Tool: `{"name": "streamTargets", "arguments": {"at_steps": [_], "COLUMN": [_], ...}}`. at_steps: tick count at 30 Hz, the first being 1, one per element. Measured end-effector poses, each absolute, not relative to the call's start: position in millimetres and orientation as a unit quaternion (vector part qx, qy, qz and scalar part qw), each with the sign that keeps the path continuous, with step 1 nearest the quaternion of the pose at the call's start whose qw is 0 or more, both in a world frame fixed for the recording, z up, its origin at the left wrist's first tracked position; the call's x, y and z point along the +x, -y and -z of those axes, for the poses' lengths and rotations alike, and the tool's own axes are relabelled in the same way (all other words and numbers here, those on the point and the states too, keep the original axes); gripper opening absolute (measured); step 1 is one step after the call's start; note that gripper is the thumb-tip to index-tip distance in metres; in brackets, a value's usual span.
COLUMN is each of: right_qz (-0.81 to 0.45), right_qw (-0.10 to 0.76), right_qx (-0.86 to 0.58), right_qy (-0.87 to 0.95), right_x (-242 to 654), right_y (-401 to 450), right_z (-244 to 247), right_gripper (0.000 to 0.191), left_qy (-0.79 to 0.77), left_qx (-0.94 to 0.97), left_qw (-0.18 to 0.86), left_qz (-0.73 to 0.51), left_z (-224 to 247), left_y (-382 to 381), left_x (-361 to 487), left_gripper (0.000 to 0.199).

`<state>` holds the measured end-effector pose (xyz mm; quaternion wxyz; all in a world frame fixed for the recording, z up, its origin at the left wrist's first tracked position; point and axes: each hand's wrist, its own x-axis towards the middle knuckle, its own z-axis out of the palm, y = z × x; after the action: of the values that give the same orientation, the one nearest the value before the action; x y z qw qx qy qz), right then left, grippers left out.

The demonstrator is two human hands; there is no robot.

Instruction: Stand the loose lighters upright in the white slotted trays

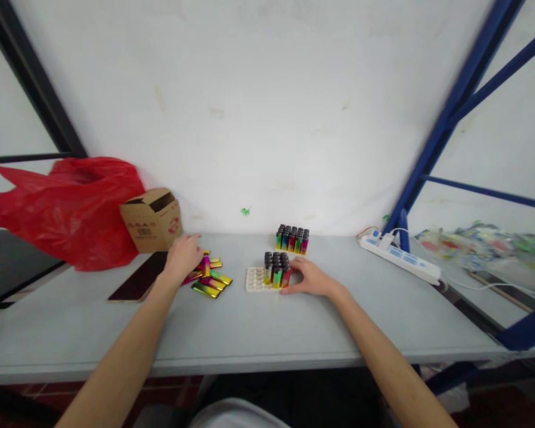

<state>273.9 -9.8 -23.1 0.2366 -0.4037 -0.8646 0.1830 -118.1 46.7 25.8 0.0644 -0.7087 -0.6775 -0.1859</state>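
Note:
My right hand (pixel 310 277) grips the right end of a white tray (pixel 255 280) with rows of round holes, thumb in front and fingers behind. Several black-topped, brightly coloured cylinders (pixel 277 270) stand upright in the tray's right part, touching that hand. Holes at the tray's left end are bare. Over at the left, my left hand (pixel 185 257) hovers at the edge of a loose pile of shiny, flattish sleeves (pixel 210 284) in yellow, green and magenta. One finger stretches out; the others are mostly hidden, and nothing shows in the grasp.
Behind the tray stands another block of black-topped cylinders (pixel 292 239). A dark flat phone or tablet (pixel 138 279) lies beside my left forearm. A cardboard box (pixel 154 221) and red plastic bag (pixel 89 214) sit farther left. At right are a white power strip (pixel 401 258) and blue frame (pixel 446 125).

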Motion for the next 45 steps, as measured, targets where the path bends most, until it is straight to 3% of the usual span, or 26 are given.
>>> {"name": "streamTargets", "arguments": {"at_steps": [4, 8, 13, 16, 18, 21, 23, 26, 35, 41, 45], "right_qz": [-0.182, -0.186, -0.187, -0.19, -0.193, -0.196, -0.198, -0.199, -0.206, -0.202, -0.195], "right_qw": [0.239, 0.242, 0.244, 0.246, 0.248, 0.246, 0.246, 0.251, 0.25, 0.241, 0.237], "right_qx": [-0.404, -0.4, -0.409, -0.408, -0.41, -0.417, -0.416, -0.41, -0.411, -0.408, -0.41], "right_qy": [0.864, 0.864, 0.859, 0.859, 0.856, 0.852, 0.853, 0.854, 0.852, 0.857, 0.859], "right_x": [274, 273, 272, 271, 271, 271, 272, 272, 272, 273, 273], "right_y": [10, 11, 11, 13, 15, 16, 16, 15, 14, 13, 12], "right_z": [22, 21, 22, 21, 19, 19, 19, 20, 20, 20, 22], "right_gripper": [0.065, 0.065, 0.067, 0.068, 0.067, 0.066, 0.065, 0.066, 0.068, 0.069, 0.069], "left_qy": [0.715, 0.695, 0.661, 0.613, 0.538, 0.381, 0.314, 0.285, 0.272, 0.214, 0.242], "left_qx": [-0.691, -0.713, -0.706, -0.645, -0.588, -0.512, -0.463, -0.425, -0.55, -0.504, -0.489], "left_qw": [0.041, 0.016, -0.038, -0.154, -0.286, -0.48, -0.552, -0.611, -0.68, -0.741, -0.754], "left_qz": [0.1, 0.091, 0.252, 0.431, 0.532, 0.603, 0.618, 0.604, 0.401, 0.389, 0.366], "left_z": [-21, -23, -32, -40, -47, -57, -62, -62, -30, -23, -14], "left_y": [-54, -52, -50, -45, -38, -25, -17, -6, 23, 33, 26], "left_x": [-147, -149, -145, -129, -112, -81, -62, -42, -3, 9, 11], "left_gripper": [0.039, 0.022, 0.019, 0.031, 0.037, 0.028, 0.017, 0.016, 0.033, 0.034, 0.05]}}
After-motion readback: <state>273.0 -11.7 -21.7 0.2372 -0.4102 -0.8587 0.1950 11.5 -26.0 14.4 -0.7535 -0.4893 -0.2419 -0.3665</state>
